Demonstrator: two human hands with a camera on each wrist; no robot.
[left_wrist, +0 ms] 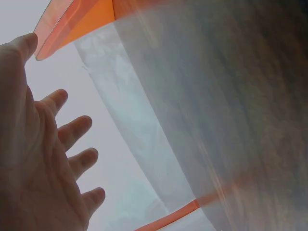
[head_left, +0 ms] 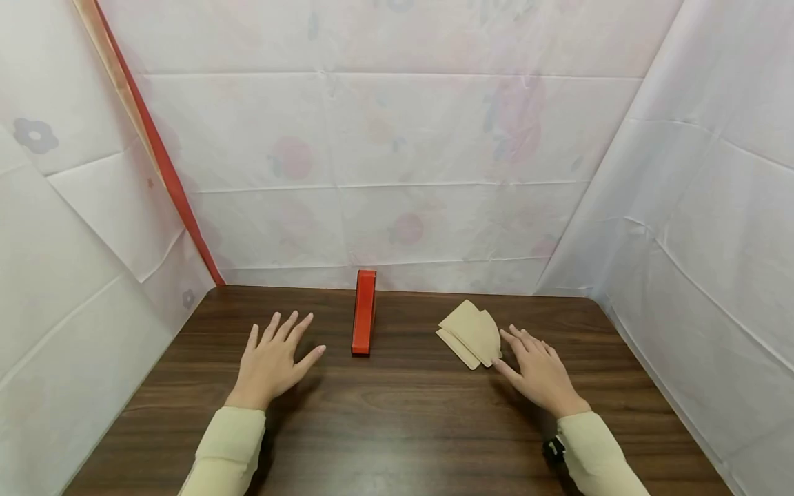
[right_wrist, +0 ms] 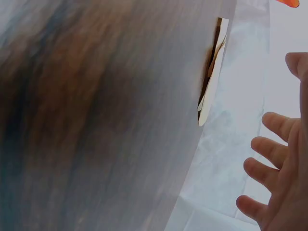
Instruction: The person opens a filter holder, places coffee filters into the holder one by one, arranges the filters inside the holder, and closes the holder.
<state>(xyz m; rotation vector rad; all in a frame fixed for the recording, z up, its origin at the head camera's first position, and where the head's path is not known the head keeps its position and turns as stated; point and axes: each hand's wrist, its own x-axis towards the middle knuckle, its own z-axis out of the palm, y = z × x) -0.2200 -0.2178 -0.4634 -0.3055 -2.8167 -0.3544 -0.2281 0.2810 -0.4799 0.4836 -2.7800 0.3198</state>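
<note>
A narrow red-orange holder-like object (head_left: 364, 313) with dark edges stands on the table. In the left wrist view its orange side (left_wrist: 89, 21) looks partly see-through and has a curved edge. My left hand (head_left: 269, 365) is to its left, fingers spread and holding nothing. Several tan fan-shaped papers, which look like coffee filters (head_left: 469, 332), lie overlapped on the right; the right wrist view shows the stack of filters (right_wrist: 214, 72) edge-on. My right hand (head_left: 538, 368) is just right of them with fingers apart, seemingly above the table, gripping nothing.
The dark wood-grain table (head_left: 397, 427) ends at a back edge against a pale printed sheet (head_left: 397, 138). Similar sheets stand at the left and right sides. A red strip (head_left: 164, 158) runs down the left back corner.
</note>
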